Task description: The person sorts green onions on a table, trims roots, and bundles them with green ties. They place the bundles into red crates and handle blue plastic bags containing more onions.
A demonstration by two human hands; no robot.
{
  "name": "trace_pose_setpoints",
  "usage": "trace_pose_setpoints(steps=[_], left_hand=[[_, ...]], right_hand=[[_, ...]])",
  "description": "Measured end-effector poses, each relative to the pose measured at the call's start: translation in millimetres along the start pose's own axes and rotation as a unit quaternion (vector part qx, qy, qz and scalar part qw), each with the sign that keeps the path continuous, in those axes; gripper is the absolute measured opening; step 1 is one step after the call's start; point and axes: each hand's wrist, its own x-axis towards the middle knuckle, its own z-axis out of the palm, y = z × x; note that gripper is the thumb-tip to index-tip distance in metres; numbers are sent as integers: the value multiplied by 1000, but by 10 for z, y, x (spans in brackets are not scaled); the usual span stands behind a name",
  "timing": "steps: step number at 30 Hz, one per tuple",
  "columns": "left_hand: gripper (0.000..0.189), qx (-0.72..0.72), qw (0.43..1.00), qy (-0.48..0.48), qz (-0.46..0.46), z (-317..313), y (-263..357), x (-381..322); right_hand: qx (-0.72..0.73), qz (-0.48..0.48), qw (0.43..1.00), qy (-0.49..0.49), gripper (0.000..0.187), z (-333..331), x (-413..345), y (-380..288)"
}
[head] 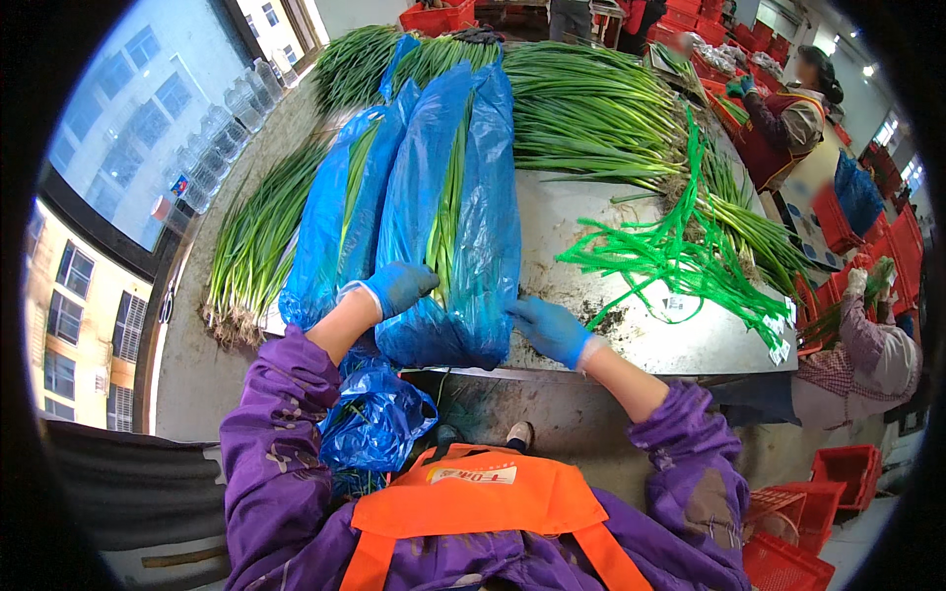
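A long blue plastic bag lies before me on the metal table, with green leaves showing through its long opening. My left hand, in a blue glove, has its fingers closed at the lower end of that opening, against bag and leaves; what exactly it grips is unclear. My right hand, gloved too, touches the bag's lower right side, its fingertips partly hidden. Another blue bag with leaves inside lies alongside on the left. To the right is a tangle of green mesh netting with white tags.
Scallion-like bundles lie across the back of the table; another bundle is at the left. Plastic bottles line the window. A crumpled blue bag hangs below the front edge. Co-workers and red crates are at the right.
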Motion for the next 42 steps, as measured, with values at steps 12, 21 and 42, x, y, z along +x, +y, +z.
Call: trace_pose_setpoints(steps=[12, 21, 42], left_hand=[[10, -62, 995, 77, 0, 134, 32, -314], [12, -141, 978, 148, -44, 288, -70, -305], [9, -202, 869, 329, -310, 529, -723, -1587]], right_hand=[[-253, -191, 946, -68, 15, 329, 1076, -113], [-160, -66, 975, -138, 16, 54, 934, -23], [-77, 250, 965, 10, 12, -751, -416, 928]])
